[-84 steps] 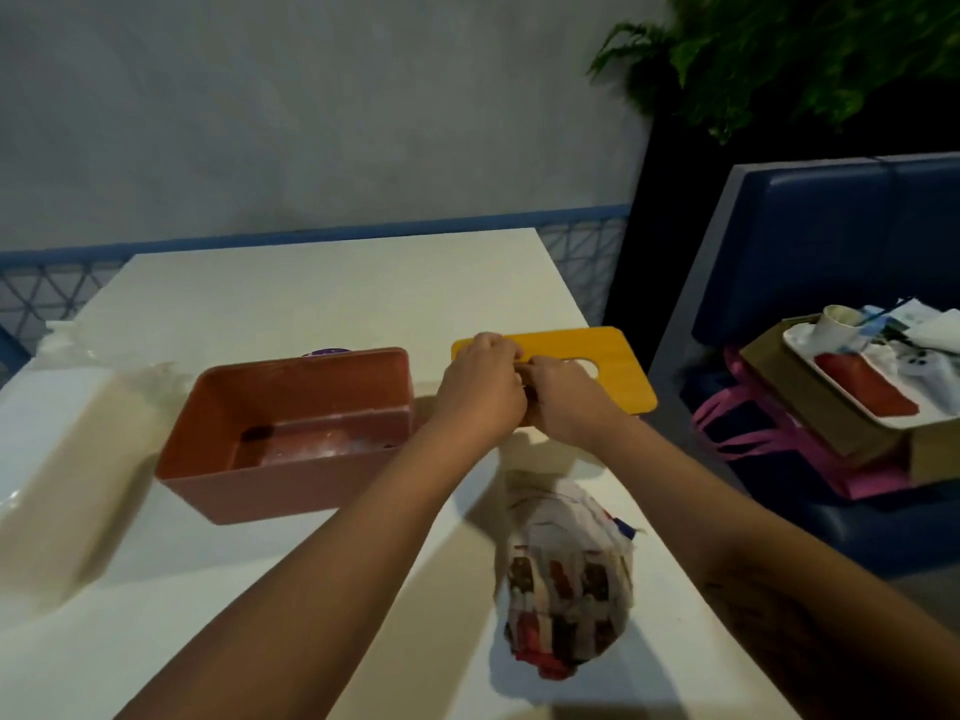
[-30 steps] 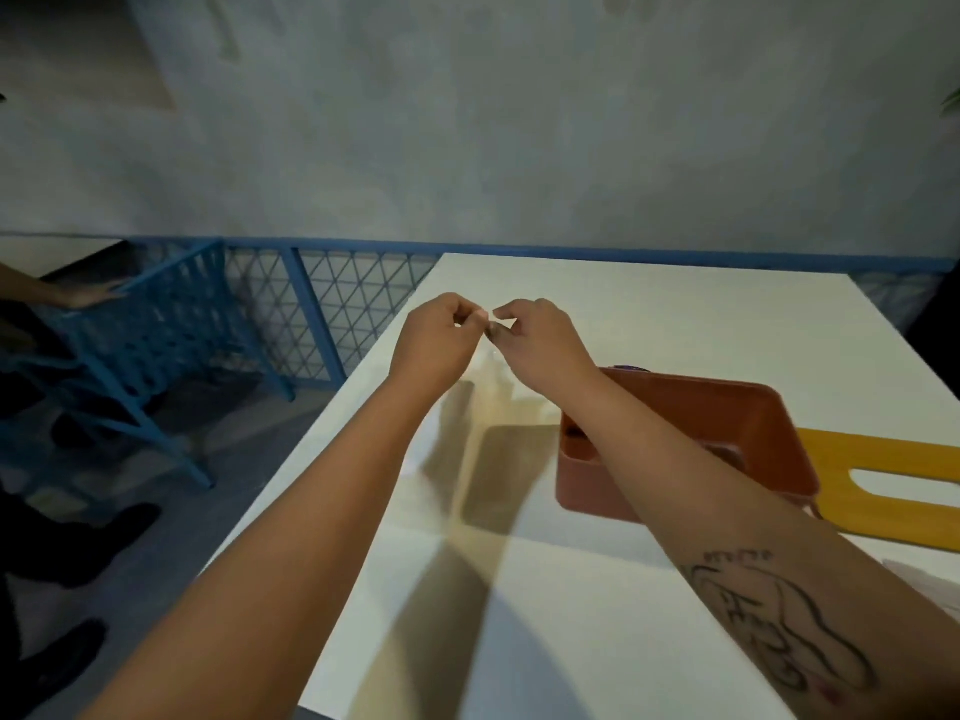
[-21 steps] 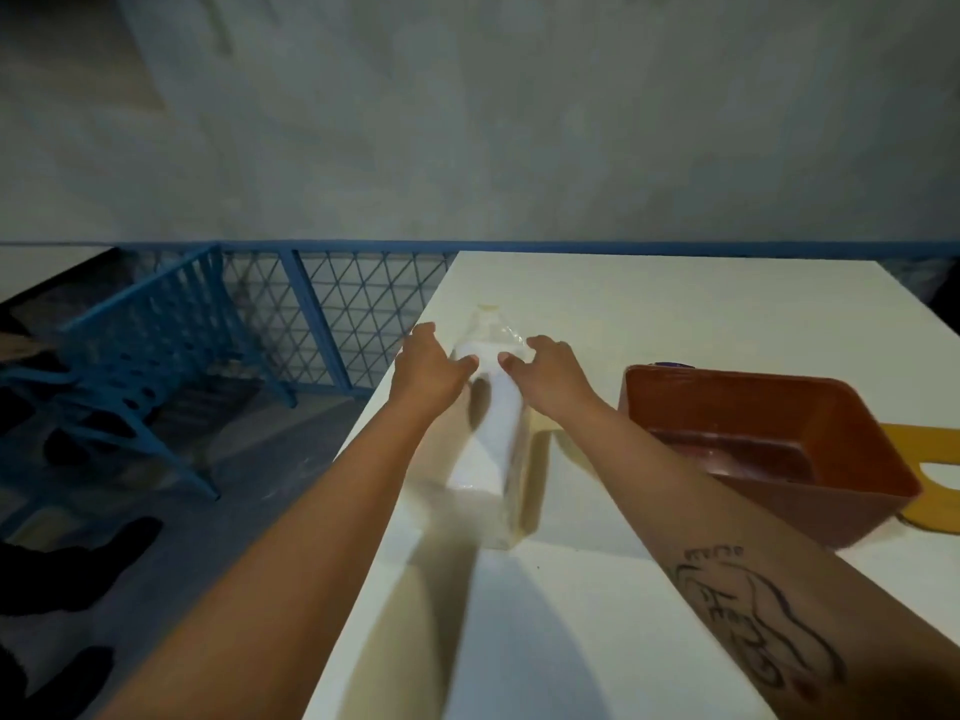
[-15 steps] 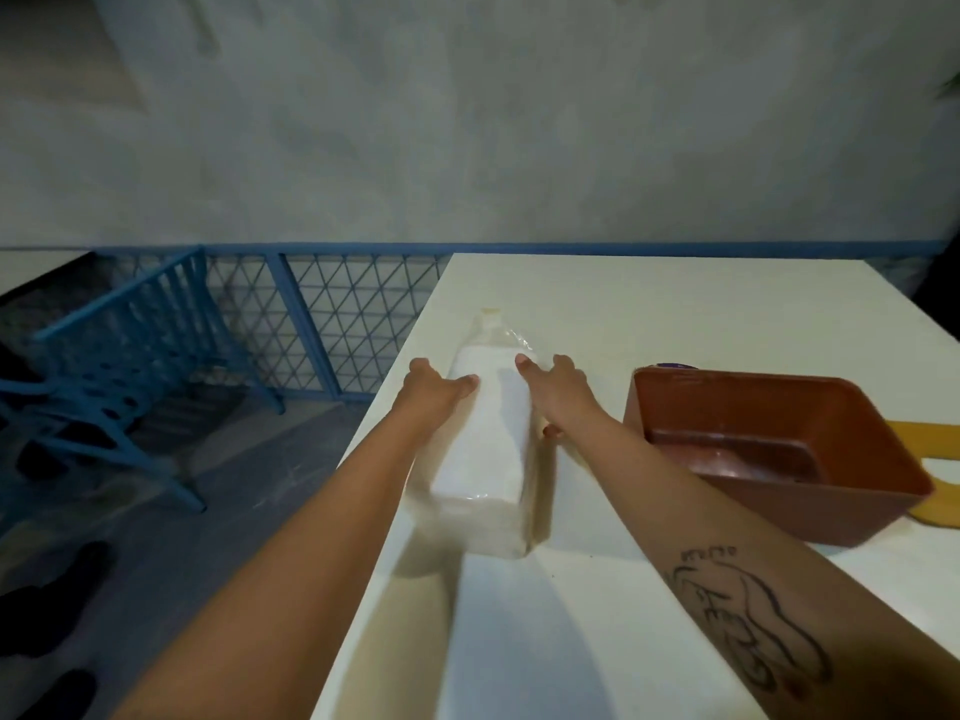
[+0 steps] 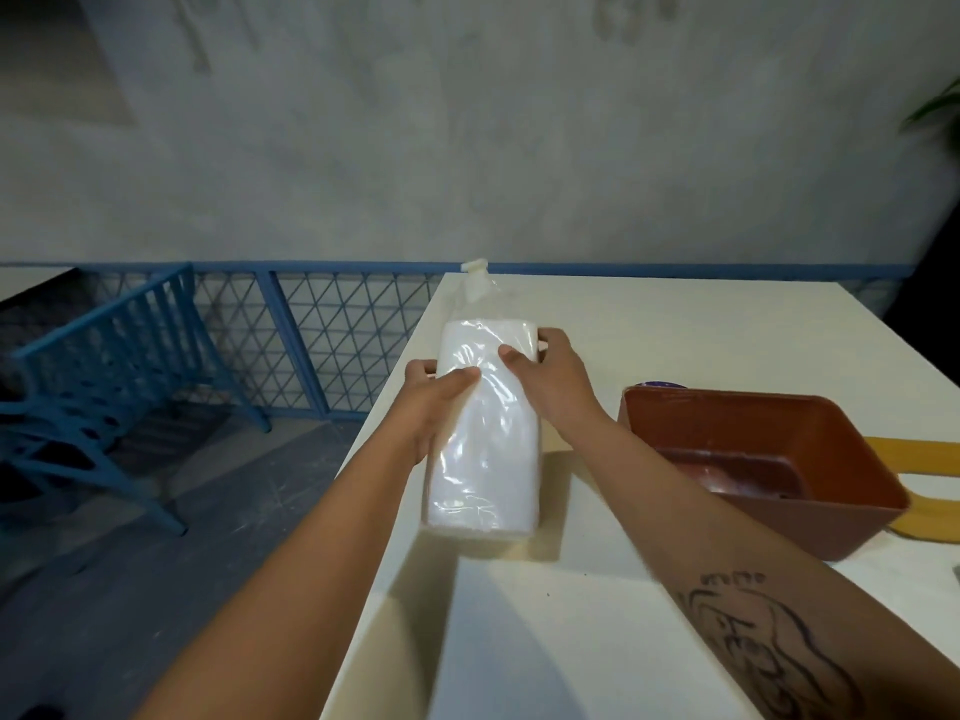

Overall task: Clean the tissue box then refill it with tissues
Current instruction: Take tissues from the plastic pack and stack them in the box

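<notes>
A white tissue pack [image 5: 485, 449] in clear plastic, tied at its far end, is lifted at the table's left edge. My left hand [image 5: 434, 402] grips its left side and my right hand [image 5: 550, 379] grips its right side, thumbs on top. To the right stands the open brown tissue box [image 5: 821, 423], with nothing in it that I can see. Its yellow lid [image 5: 930, 449] lies flat behind the box at the right edge of view, partly hidden.
The white table [image 5: 675, 324] drops off at its left edge just below the pack. A blue lattice fence [image 5: 322, 330] and a blue chair [image 5: 98, 366] stand left of it on the floor. A small purple object [image 5: 658, 385] peeks out behind the box.
My hands left the yellow lid, moved left to the tissue pack at the table edge, closed on both its sides and raised it off the table.
</notes>
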